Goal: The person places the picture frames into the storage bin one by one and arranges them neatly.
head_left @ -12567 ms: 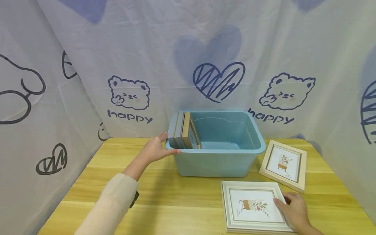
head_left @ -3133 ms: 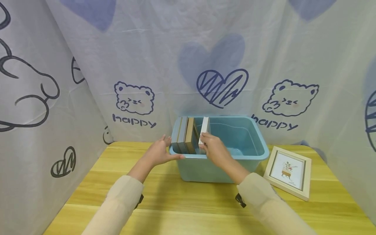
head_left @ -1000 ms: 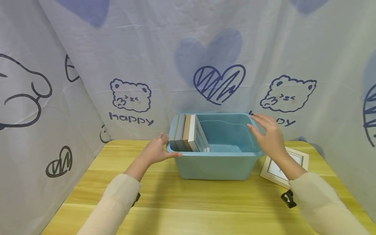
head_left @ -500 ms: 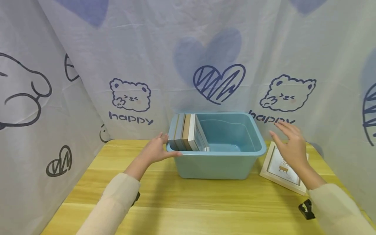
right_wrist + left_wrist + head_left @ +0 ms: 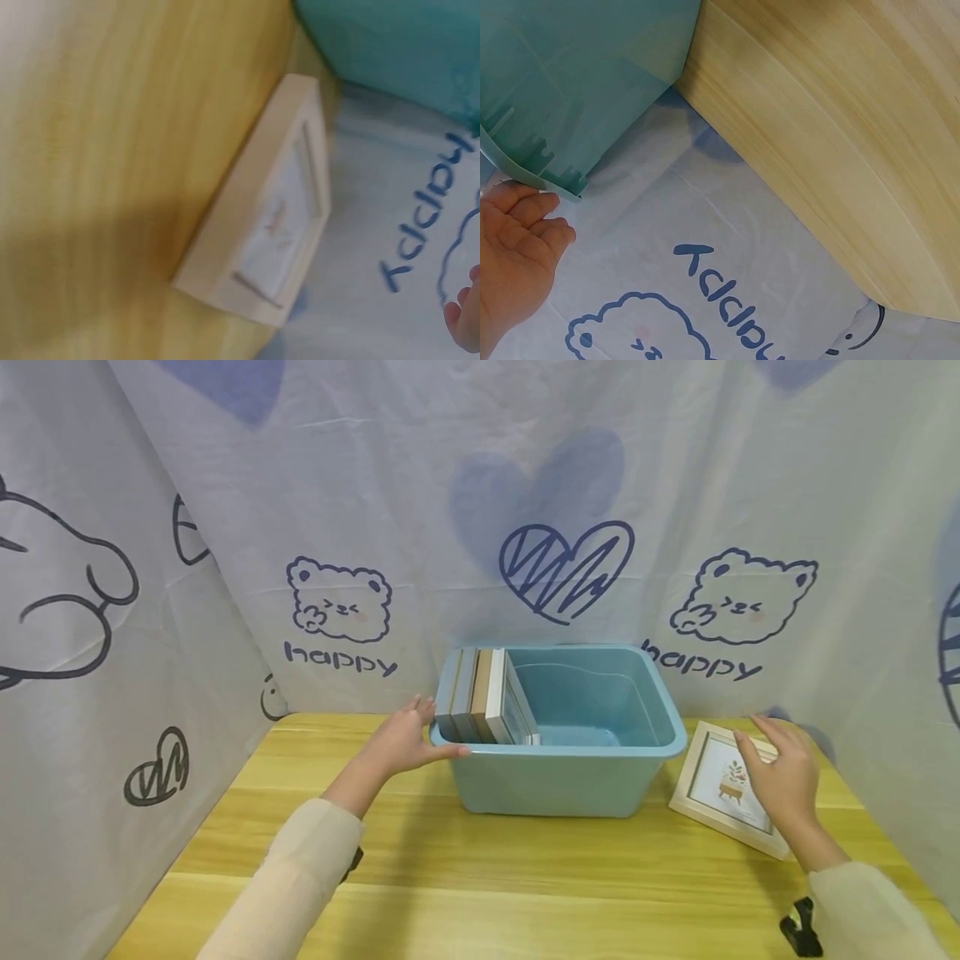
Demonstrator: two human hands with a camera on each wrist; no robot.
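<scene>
A light-blue plastic bin [image 5: 555, 781] stands on the wooden table near the back curtain. My left hand [image 5: 401, 742] holds its front left corner, thumb along the front rim and curled fingers at the left rim; in the left wrist view the fingers [image 5: 536, 206] bend at the rim. Several picture frames [image 5: 480, 697] stand on edge at the bin's left end, a white one [image 5: 504, 706] outermost. To the bin's right a cream picture frame [image 5: 705, 806] lies face up. Over its right side hovers my right hand [image 5: 787, 777], thumb and fingers spread, holding nothing.
The wooden table [image 5: 525, 893] extends in front of the bin. A printed curtain [image 5: 450, 527] hangs right behind the bin and along both sides. Black straps [image 5: 801, 927] sit at the wrists.
Earlier, my right hand put the white frame into the bin, where it now leans on the others. It has since moved right and down over the cream frame. The left hand stays put.
</scene>
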